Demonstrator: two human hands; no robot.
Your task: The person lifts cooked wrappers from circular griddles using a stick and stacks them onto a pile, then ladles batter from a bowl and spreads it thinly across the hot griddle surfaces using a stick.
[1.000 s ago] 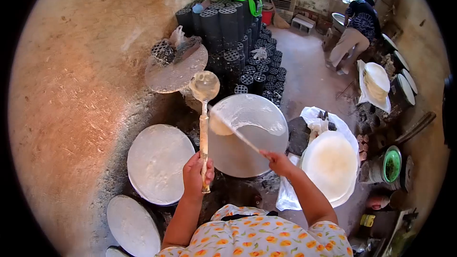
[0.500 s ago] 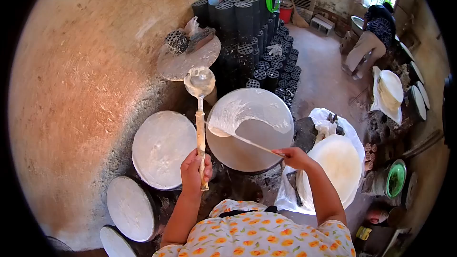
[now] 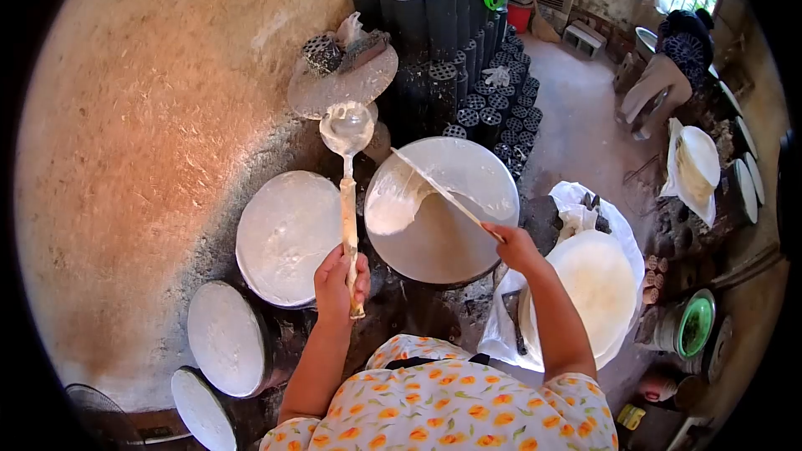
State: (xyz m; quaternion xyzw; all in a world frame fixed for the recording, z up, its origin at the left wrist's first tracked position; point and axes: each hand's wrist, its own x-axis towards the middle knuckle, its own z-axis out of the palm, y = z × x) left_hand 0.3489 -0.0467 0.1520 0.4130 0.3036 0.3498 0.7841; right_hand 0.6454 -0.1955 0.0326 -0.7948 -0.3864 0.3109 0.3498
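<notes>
My left hand [image 3: 341, 286] is wrapped round the handle of a ladle [image 3: 347, 132], held upright with its bowl at the top. In my right hand [image 3: 514, 245] is the end of a thin stick [image 3: 443, 190], which slants up and to the left across a round pan [image 3: 472, 255]. White batter [image 3: 397, 207] lies on the left and upper parts of the pan, with a bare grey area in its middle and lower part. Whether the stick touches the batter I cannot tell.
Round white-topped pans [image 3: 288, 238] stand at the left. Thin round sheets [image 3: 589, 284] are stacked on white plastic at the right. Black perforated cylinders [image 3: 439, 25] rise behind. A person [image 3: 668, 67] bends over at the back right, near a basin. A green bowl [image 3: 693, 326] is at the right.
The stick has swung from low over the pan's left side up to its top left edge. Batter has spread and gathered at the left. The view has shifted, and the ladle remains upright.
</notes>
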